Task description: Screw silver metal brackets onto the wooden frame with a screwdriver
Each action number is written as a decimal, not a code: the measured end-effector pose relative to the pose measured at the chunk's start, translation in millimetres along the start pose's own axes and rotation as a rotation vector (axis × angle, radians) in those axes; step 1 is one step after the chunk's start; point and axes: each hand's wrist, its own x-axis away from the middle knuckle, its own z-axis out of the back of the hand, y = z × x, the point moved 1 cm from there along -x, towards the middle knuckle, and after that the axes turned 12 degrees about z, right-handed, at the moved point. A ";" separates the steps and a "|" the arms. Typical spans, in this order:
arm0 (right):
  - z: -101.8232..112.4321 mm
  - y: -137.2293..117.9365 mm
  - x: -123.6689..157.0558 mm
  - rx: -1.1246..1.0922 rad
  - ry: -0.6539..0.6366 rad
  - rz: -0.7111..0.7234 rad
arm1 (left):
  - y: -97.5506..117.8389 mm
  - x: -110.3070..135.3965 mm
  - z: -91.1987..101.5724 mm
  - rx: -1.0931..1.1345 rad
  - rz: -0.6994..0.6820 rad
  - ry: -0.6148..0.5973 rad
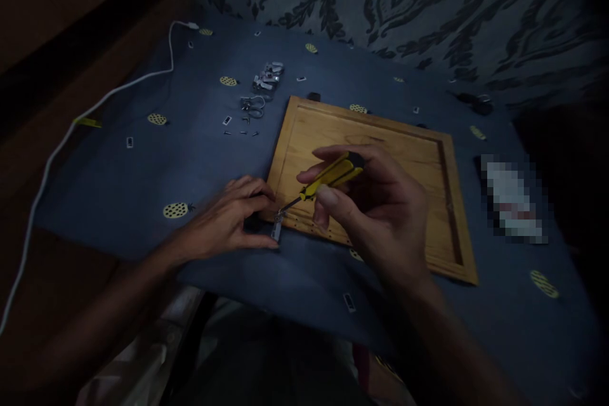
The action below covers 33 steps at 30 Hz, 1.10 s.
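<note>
A wooden panel with a raised frame (409,139) lies on a blue cloth. My right hand (380,216) is closed round a yellow-and-black screwdriver (333,174), whose tip points down-left at a small metal fitting (276,228) at the panel's near left corner. My left hand (228,222) rests on the cloth beside that corner, its fingers pinched on the metal fitting and holding it against the panel's edge.
Metal hinges and clips (266,76) and loose screws (242,133) lie on the blue cloth (143,190) beyond the panel. A white cable (95,104) runs along the left. A dark object (476,103) sits at the far right; patterned fabric rises behind.
</note>
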 end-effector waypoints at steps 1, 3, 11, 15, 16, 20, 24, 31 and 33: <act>0.9 0.2 0.5 -0.004 -0.023 -0.011 | 0.0 0.0 0.0 0.001 0.003 0.002; 2.0 0.5 1.0 -0.021 -0.049 -0.021 | 0.0 0.1 -0.2 0.001 -0.003 0.008; -3.8 1.6 2.4 -0.062 0.030 -0.012 | -1.9 0.0 -2.0 -0.026 -0.027 0.038; -4.0 1.1 3.6 -0.112 -0.016 -0.043 | -2.0 -0.3 -1.7 -0.034 -0.041 0.047; -4.0 0.8 3.7 -0.117 -0.043 -0.045 | -1.6 -0.5 -1.5 -0.030 -0.040 0.046; -5.5 1.2 4.0 -0.129 -0.082 -0.043 | 0.0 -1.0 -0.6 -0.006 -0.034 0.050; -7.4 2.4 3.4 -0.150 -0.033 -0.063 | -1.0 -1.2 -1.0 -0.010 -0.020 0.038; -5.5 3.0 -0.9 -0.178 -0.012 -0.078 | -2.1 -1.6 -1.0 -0.050 -0.019 0.038; -4.5 3.8 -1.1 -0.175 -0.045 -0.065 | -1.1 -1.7 0.0 -0.049 -0.001 0.020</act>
